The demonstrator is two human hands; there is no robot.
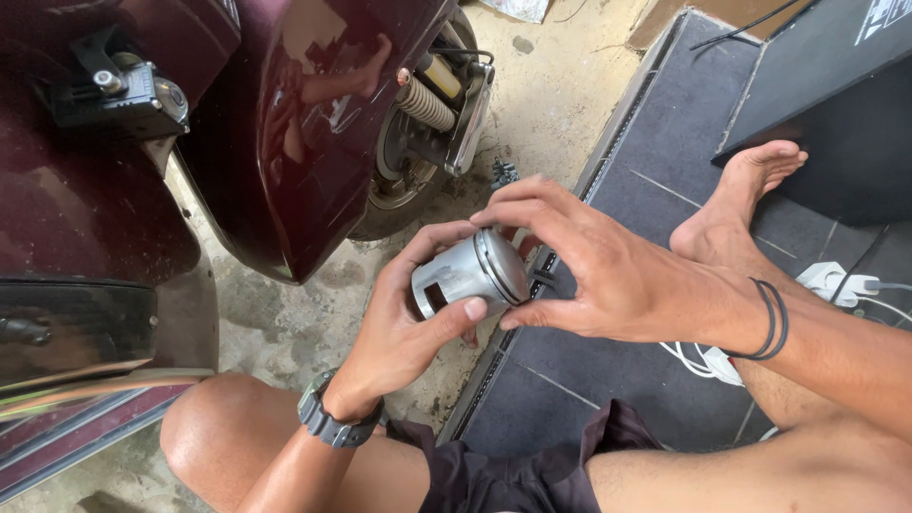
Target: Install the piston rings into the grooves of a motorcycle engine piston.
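Left hand (404, 318) cupped around silver piston (467, 275), right hand's (608, 271) fingertips pinching its crown

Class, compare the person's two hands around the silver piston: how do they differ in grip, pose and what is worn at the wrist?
The left hand cradles the piston from below, thumb across its skirt; the right hand arches over its grooved crown end, touching it with fingertips only. The left wrist bears a grey watch; the right wrist bears thin black bands. Both are bare and touch the piston.

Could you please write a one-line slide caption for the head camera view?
Seated beside a maroon scooter, the left hand grips a metal piston while the right hand fingers its crown.
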